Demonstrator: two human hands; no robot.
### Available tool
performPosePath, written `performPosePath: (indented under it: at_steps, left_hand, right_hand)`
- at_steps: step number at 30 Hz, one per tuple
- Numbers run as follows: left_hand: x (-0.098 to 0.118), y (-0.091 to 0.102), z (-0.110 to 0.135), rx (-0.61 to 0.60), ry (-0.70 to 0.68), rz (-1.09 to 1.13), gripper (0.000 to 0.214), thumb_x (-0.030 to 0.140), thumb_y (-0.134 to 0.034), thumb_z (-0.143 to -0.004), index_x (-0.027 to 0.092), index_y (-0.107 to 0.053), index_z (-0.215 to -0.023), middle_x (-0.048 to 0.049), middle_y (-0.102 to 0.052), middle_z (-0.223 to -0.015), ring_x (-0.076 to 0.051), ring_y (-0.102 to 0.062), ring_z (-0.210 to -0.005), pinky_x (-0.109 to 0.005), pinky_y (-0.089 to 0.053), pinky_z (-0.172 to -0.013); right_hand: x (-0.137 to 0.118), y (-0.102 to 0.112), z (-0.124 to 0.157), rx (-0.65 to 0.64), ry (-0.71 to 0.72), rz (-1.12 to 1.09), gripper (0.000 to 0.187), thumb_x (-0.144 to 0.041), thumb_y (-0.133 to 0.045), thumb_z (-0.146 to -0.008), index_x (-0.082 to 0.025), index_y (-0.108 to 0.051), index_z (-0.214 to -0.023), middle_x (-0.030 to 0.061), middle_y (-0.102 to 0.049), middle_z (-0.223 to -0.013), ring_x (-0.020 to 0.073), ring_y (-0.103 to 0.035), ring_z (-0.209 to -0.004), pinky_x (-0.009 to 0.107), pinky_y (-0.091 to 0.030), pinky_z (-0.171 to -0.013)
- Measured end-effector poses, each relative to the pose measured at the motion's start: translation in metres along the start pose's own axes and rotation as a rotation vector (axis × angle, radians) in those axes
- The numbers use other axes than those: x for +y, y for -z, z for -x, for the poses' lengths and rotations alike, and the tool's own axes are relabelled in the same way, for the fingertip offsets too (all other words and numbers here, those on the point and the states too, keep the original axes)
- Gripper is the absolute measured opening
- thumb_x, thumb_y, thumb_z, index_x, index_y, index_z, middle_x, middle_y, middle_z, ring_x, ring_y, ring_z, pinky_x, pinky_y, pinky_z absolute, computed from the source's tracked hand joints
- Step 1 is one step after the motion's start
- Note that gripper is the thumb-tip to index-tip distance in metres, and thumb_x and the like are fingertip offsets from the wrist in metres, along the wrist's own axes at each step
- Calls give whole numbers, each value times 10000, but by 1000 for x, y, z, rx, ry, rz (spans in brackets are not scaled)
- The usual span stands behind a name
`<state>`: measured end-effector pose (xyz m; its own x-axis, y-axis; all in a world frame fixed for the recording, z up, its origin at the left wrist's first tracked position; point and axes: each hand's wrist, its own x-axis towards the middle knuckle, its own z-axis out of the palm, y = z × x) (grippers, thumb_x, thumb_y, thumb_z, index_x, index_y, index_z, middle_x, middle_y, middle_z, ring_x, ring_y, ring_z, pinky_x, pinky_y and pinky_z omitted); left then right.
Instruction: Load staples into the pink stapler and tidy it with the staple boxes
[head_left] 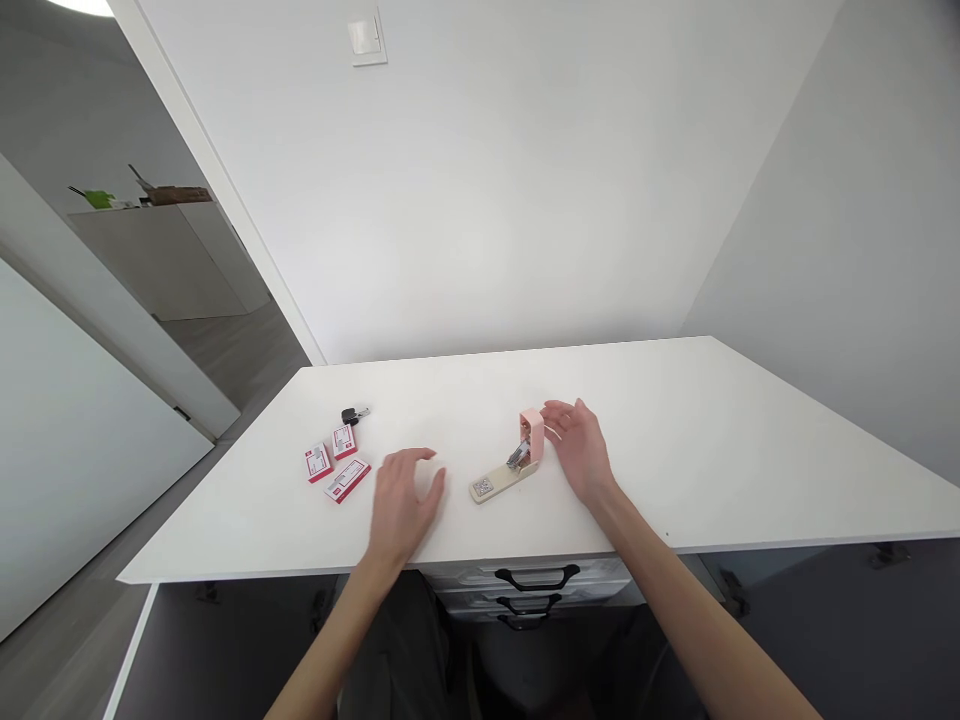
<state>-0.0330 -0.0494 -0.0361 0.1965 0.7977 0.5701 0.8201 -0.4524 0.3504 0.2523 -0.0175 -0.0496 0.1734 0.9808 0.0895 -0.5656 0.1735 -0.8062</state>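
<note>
A stapler rests on the white table with its pink top swung upright from its cream base. Metal parts show inside the raised top, and a metal plate sits at the base's near left end. My right hand is just right of the pink top, fingers loosely curved and apart. Its fingertips are close to the top; whether they touch it I cannot tell. To the left of the stapler, my left hand hovers over or rests on the table, thumb and fingers apart, holding nothing.
Three small red-and-white boxes lie at the table's left. Behind them is a small black item with a metal end. Drawers with black handles sit under the table's front edge. A white wall rises behind the table.
</note>
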Motion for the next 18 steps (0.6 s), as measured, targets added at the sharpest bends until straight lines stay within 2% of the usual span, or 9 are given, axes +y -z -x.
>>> performPosePath:
  at_steps: [2,4,7,9,14,18]
  left_hand:
    - [-20,15,5,79,66,-165,245,353,-560,-965,201,-610,-1149,-115,-670,-1170,-315,-575,-1165,-478,-422,-1048]
    - [-38,30,11,101,172,-330,323,383,-551,-949,182,-619,-1192,-150,-638,-1246,-366,-534,-1213,-516,-409,-1043]
    - [-58,48,20,112,330,-486,442,447,-551,-926,142,-621,-1239,-194,-618,-1301,-414,-499,-1246,-543,-414,-1021]
    - [-67,57,26,100,401,-515,502,498,-556,-914,124,-621,-1243,-211,-645,-1271,-428,-503,-1249,-562,-412,-1022]
    - [-77,70,34,44,402,-356,484,530,-556,-909,170,-617,-1227,-160,-710,-1233,-407,-557,-1243,-573,-401,-1059]
    - [-63,70,39,-4,356,19,499,586,-599,-903,229,-595,-1252,-96,-701,-1264,-302,-655,-1136,-442,-513,-980]
  right_hand:
    - [1,4,-3,116,3,-43,361,-583,-653,-882,-235,-747,-870,30,-692,-920,193,-653,-912,318,-536,-877]
    - [4,7,-4,193,-2,-68,300,-517,-700,-858,-220,-735,-827,22,-671,-884,170,-639,-841,291,-546,-813]
    - [8,11,-5,254,-5,-77,239,-441,-739,-827,-206,-717,-789,12,-645,-840,150,-617,-791,266,-550,-746]
    - [11,12,-6,274,-5,-70,204,-401,-749,-811,-203,-710,-782,8,-641,-826,144,-611,-780,259,-554,-730]
    - [12,13,-3,313,-3,-76,91,-283,-737,-779,-202,-696,-785,0,-645,-834,131,-611,-780,244,-560,-730]
    - [8,18,13,365,-14,-117,89,-283,-721,-785,-210,-672,-800,1,-635,-849,134,-618,-791,254,-569,-746]
